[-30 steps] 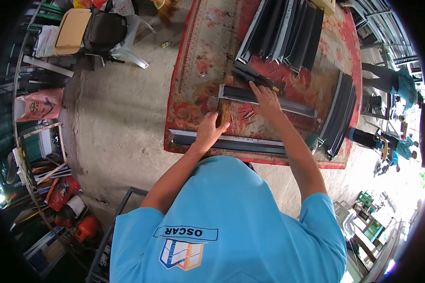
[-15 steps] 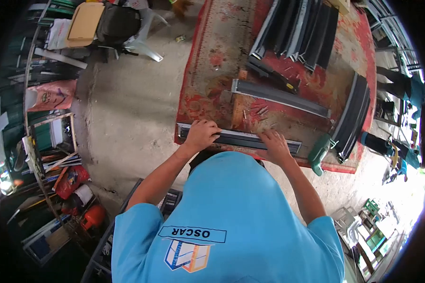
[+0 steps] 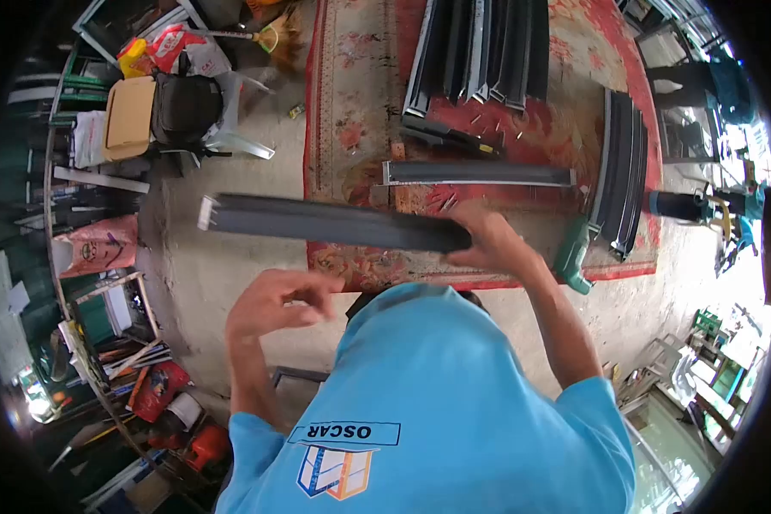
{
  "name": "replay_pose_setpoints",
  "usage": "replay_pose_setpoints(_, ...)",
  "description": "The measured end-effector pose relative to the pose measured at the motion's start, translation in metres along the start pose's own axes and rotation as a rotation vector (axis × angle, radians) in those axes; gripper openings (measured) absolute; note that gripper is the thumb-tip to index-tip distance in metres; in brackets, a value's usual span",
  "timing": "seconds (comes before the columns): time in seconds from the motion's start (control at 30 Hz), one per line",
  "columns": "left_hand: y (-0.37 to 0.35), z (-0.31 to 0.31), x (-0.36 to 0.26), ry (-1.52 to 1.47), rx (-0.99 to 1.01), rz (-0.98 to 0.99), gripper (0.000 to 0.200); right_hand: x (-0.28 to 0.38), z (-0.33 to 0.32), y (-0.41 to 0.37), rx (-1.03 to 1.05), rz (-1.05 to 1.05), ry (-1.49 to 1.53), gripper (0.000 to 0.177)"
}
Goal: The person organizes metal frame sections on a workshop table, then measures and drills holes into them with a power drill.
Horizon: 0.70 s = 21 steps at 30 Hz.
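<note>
My right hand (image 3: 493, 240) grips the right end of a long dark metal profile (image 3: 334, 224). The profile is held up, reaching left past the table edge over the floor, and its pale far end points left. My left hand (image 3: 283, 301) is below the profile and apart from it, fingers curved and parted, holding nothing. Beyond the held piece, a similar dark profile (image 3: 480, 175) lies across the carpet-covered table (image 3: 351, 111). To the right of my right hand, a green power drill (image 3: 576, 255) rests at the table's near edge.
Several dark profiles (image 3: 480, 51) lie at the table's far side, with more (image 3: 618, 171) along its right. A black tool (image 3: 445, 137) sits among small metal bits. A chair with a black backpack (image 3: 187, 107) stands left, near a cluttered rack (image 3: 103, 377). People (image 3: 732, 94) are at right.
The profile has been lifted from the table's near edge and swung out to the left in my right hand. My left hand has let go and moved down and left. The view has shifted.
</note>
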State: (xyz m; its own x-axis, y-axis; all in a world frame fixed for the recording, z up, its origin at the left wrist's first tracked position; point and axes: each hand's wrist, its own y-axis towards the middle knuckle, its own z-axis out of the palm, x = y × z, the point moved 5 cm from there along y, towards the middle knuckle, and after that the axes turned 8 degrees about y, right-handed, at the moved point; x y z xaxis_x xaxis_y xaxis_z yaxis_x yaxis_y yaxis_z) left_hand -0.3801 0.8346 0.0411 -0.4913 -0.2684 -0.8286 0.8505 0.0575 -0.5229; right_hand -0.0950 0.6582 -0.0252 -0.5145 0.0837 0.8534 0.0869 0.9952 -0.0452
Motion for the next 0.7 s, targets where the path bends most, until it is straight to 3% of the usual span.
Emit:
replay_pose_setpoints(0.03, 0.011, 0.011, 0.004, 0.012, 0.011, -0.015, 0.033, 0.008, 0.002, 0.015, 0.008, 0.02, 0.066, 0.069)
replay_pose_setpoints(0.1, 0.064, 0.026, 0.019, 0.222, -0.278, 0.23, 0.051, 0.025, 0.008, 0.053, 0.067, 0.028, 0.225, 0.076)
replay_pose_setpoints(0.17, 0.109, 0.035, 0.045, -0.054, -0.268, 0.411, 0.06, 0.044, 0.017, 0.082, 0.171, 0.081, 0.442, 0.078)
replay_pose_setpoints(0.23, 0.134, 0.026, 0.056, -0.092, -0.269, 0.312, 0.062, 0.059, 0.023, 0.107, 0.215, 0.127, 0.546, 0.078)
replay_pose_setpoints(0.27, 0.14, 0.022, 0.063, -0.136, -0.279, 0.199, 0.063, 0.064, 0.028, 0.117, 0.189, 0.066, 0.604, 0.079)
replay_pose_setpoints(0.3, 0.141, 0.021, 0.059, -0.131, -0.277, 0.207, 0.063, 0.069, 0.029, 0.127, 0.164, 0.002, 0.658, 0.08)
replay_pose_setpoints(0.37, 0.135, 0.016, 0.053, -0.39, -0.337, 0.372, 0.058, 0.083, 0.032, 0.139, 0.119, -0.046, 0.713, 0.076)
replay_pose_setpoints(0.4, 0.133, 0.013, 0.056, -0.391, -0.333, 0.374, 0.058, 0.088, 0.031, 0.143, 0.079, -0.093, 0.771, 0.073)
replay_pose_setpoints(0.43, 0.126, 0.002, 0.06, -0.347, -0.465, 0.424, 0.062, 0.089, 0.034, 0.149, 0.077, -0.091, 0.77, 0.073)
replay_pose_setpoints(0.47, 0.119, -0.007, 0.062, -0.3, -0.598, 0.473, 0.066, 0.094, 0.034, 0.156, 0.038, -0.2, 0.7, 0.074)
replay_pose_setpoints(0.5, 0.113, -0.004, 0.05, -0.299, -0.597, 0.472, 0.066, 0.097, 0.032, 0.159, -0.003, -0.309, 0.631, 0.075)
replay_pose_setpoints(0.53, 0.096, -0.003, 0.026, -0.44, -0.666, 0.575, 0.068, 0.102, 0.023, 0.161, 0.137, -0.272, 0.58, 0.077)
replay_pose_setpoints(0.57, 0.08, -0.002, 0.006, -0.584, -0.734, 0.68, 0.071, 0.093, 0.019, 0.163, 0.134, -0.275, 0.582, 0.077)
replay_pose_setpoints(0.63, 0.043, -0.019, -0.014, -0.483, -0.604, 0.74, 0.075, 0.068, 0.001, 0.165, -0.088, -0.232, 0.415, 0.071)
replay_pose_setpoints(0.67, 0.026, -0.034, -0.026, -0.569, -0.556, 0.774, 0.071, 0.056, -0.009, 0.164, -0.081, -0.152, 0.433, 0.061)
replay_pose_setpoints(0.7, 0.008, -0.054, -0.033, -0.654, -0.509, 0.808, 0.069, 0.045, -0.015, 0.161, -0.079, -0.155, 0.432, 0.061)
